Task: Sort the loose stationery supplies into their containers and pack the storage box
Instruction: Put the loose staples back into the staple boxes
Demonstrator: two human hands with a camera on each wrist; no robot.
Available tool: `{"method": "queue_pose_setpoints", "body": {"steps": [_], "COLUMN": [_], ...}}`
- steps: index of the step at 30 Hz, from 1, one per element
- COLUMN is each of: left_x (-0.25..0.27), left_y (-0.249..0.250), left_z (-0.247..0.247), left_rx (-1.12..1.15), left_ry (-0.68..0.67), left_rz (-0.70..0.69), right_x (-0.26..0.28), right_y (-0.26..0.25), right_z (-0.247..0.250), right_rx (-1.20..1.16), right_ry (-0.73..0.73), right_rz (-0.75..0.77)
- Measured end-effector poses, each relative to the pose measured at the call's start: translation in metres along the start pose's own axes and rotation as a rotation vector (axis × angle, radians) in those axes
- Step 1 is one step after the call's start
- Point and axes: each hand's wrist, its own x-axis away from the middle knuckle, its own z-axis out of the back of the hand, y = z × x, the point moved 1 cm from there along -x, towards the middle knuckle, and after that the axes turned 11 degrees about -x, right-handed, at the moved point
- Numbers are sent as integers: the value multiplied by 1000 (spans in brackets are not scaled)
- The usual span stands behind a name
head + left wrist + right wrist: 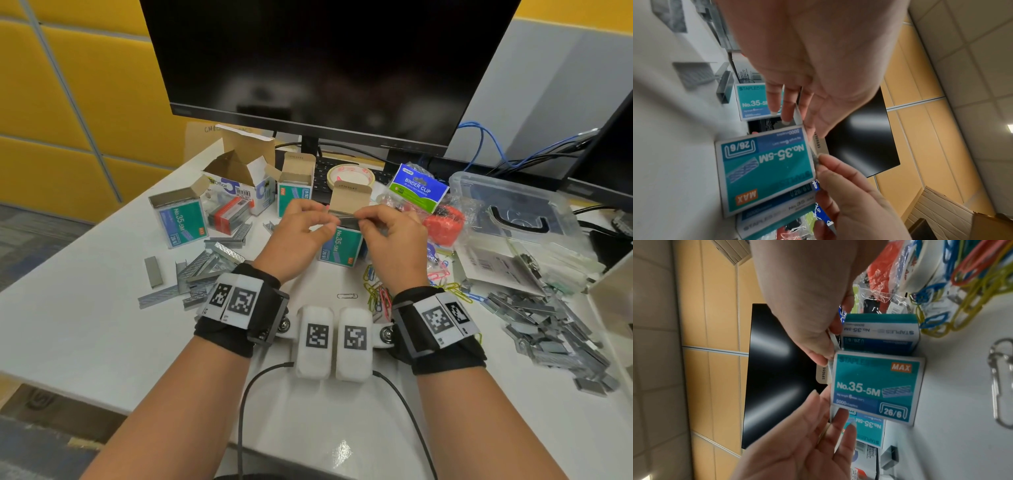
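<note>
Your left hand [297,230] and right hand [394,236] are raised together just above the white desk [85,329], each pinching one end of a thin grey strip of staples [342,215]. The left thumb and forefinger grip its left end, the right thumb and forefinger its right end, and the other fingers hang loosely curled. You hold the strip level, right over the open mouth of the teal cardboard staple box marked No.35-5M [340,248], whose brown lid flap [349,198] stands upright behind the strip. The wrist views show the strip at the box's top edge; whether it has entered the box cannot be told.

From that box, a second open teal staple box [180,219] stands at 9 o'clock, with a heap of loose grey staple strips [195,274] at 8 o'clock. Coloured wire paper clips [376,291] lie at 5 o'clock beside your right wrist. A larger pile of grey staple strips [548,329] lies at 4 o'clock, and the clear plastic storage box [513,219] sits at 3 o'clock. A bag labelled BINDER CLIP [418,188] lies at 1 o'clock, a roll of tape [349,174] at 12 o'clock
</note>
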Motion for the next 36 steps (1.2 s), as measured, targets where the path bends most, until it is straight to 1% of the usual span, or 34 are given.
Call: {"method": "queue_pose_setpoints", "body": {"steps": [3,6,8,11,13,17,21,25,31,33,36], "left_x": [-1,0,1,3,4,6,7,7,5,4,1], "left_y": [1,2,3,4,5,6,6,4,3,1,-7], "left_z": [-2,-2,-2,-4,-5,-6,-4,-3,-1,7,23], "left_rx": [-15,-19,-36,-112,-133,-137,-120,-80,-37,-62,-120], "left_ry": [5,-1,-7,-11,-17,-29,-25,-34,-13,56,259], "left_rz": [-2,-6,-22,-53,-60,-47,-47,-24,-1,17,98], "right_x": [0,1,1,0,0,0,-1,-1,-2,-2,-2], "right_y": [0,-1,-2,-1,1,2,5,7,5,4,3], "right_z": [3,2,2,-1,-3,-4,-4,-2,-1,0,0], "right_rx": [3,2,-1,21,59,81,55,19,52,46,40], "right_ry": [-27,-40,-46,-83,-116,-145,-135,-116,-161,-169,-179], "right_rz": [-52,-65,-38,40,31,6,10,51,8,-7,-27]}}
